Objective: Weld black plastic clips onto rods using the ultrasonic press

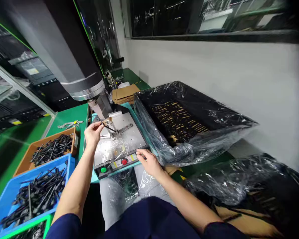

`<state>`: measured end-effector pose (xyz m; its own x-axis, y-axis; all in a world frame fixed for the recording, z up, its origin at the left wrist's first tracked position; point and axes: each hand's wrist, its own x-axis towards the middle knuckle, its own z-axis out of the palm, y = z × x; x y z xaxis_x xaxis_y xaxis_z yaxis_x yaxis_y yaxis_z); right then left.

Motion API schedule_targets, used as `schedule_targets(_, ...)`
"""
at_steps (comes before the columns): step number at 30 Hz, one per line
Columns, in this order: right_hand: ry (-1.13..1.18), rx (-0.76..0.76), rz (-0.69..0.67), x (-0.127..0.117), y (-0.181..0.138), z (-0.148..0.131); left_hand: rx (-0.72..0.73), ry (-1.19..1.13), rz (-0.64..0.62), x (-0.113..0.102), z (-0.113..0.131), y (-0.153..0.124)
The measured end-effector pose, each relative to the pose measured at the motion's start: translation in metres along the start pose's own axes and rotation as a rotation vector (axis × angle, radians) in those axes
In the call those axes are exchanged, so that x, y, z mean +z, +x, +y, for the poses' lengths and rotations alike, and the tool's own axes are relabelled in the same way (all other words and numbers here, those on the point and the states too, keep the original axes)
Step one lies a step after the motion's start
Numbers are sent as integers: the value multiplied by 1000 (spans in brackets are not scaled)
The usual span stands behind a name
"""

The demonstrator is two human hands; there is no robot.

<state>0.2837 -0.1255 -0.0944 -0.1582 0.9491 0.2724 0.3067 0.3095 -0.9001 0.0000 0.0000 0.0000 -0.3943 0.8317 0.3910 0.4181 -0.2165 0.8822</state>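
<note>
My left hand (92, 135) pinches one end of a slim black rod (109, 127) between thumb and fingertips. The rod's other end reaches to the small metal fixture (114, 130) on the machine's grey plate (133, 137). Whether it touches the fixture I cannot tell. Above stands the press head (89, 87) with its metal ring and lower tip. At the front right corner of the machine, my right hand (150, 163) lies with loosely bent, parted fingers and holds nothing visible. A red button (124, 161) and a green button (103, 169) sit on the front panel.
At left, an orange bin (22, 161) and a blue bin (8, 196) hold black rod-like parts; a green bin (30, 229) shows below. Pliers (70, 124) lie behind. A plastic-lined box (144, 116) of parts stands right, and cardboard (124, 93) lies behind the machine.
</note>
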Motion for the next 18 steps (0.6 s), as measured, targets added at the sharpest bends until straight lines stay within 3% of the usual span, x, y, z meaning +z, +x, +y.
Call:
schedule_targets(7,45,153,-88,-7,-23,15,-8,6,-158,19,-9,18)
schedule_targets(14,78,236,-131,-8,-36,25,133,186,-209,16,-21,38)
schedule_targets(18,86,263,-142,-7,-38,32,155,145,-277,13,-23,45)
